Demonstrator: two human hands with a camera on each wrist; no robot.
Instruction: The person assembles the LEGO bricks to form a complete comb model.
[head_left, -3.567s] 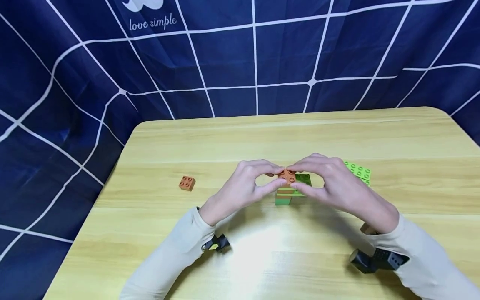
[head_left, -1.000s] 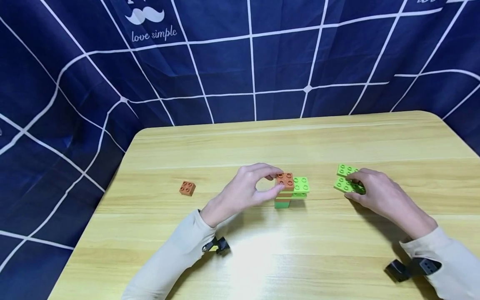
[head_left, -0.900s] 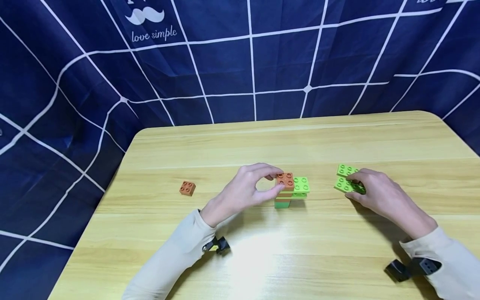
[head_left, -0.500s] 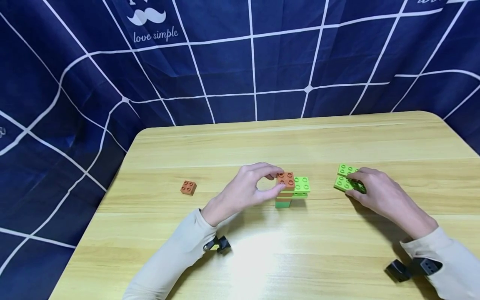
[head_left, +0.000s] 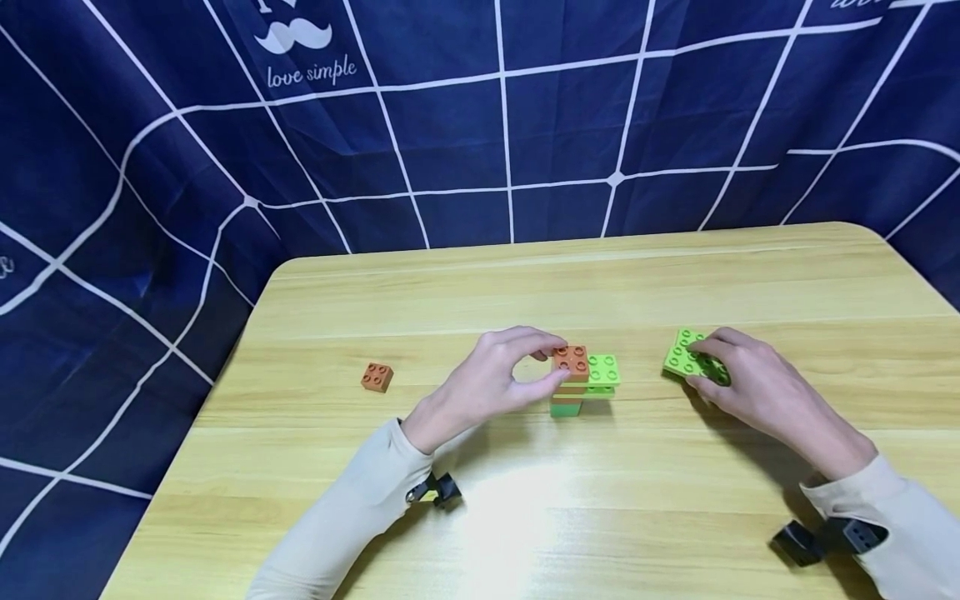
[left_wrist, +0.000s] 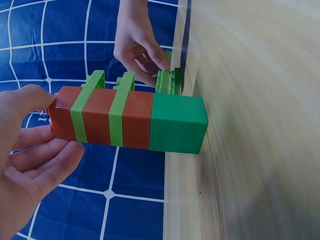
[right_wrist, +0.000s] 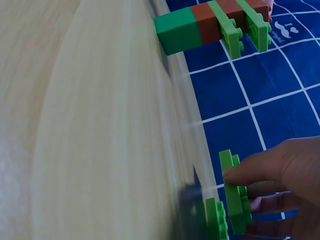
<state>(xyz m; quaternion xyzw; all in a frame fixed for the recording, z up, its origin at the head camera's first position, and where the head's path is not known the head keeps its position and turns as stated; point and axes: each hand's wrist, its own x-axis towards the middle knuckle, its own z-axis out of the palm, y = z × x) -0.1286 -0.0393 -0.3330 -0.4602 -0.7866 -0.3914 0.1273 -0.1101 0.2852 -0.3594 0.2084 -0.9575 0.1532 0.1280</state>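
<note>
Brick tower (head_left: 567,392), upright on the worktop (head_left: 465,292), nearly straight ahead of me! Reading up from the foot: dark green brick (left_wrist: 177,123), lower orange brick (left_wrist: 137,121), lower green plate (left_wrist: 117,122), middle orange brick (left_wrist: 99,115), upper green plate (left_wrist: 78,120), and an orange top brick (head_left: 570,363) crowning the column. Both plates jut out to the right, studs facing up. And my left hand (head_left: 491,367) is right on it, thumb at the near side, fingers at the far side, pinching that top brick! Over to the right, well apart from the tower, my right hand (head_left: 750,379) has its fingers narrowed on a light green held plate (right_wrist: 234,195), gripped just off the worktop. Just beneath it, a spare plate (right_wrist: 215,220) in the same green lies close beside, a thin gap between the two. Out on the left, a loose orange brick (head_left: 377,377) sits alone, four studs up, well away from both my hands.
</note>
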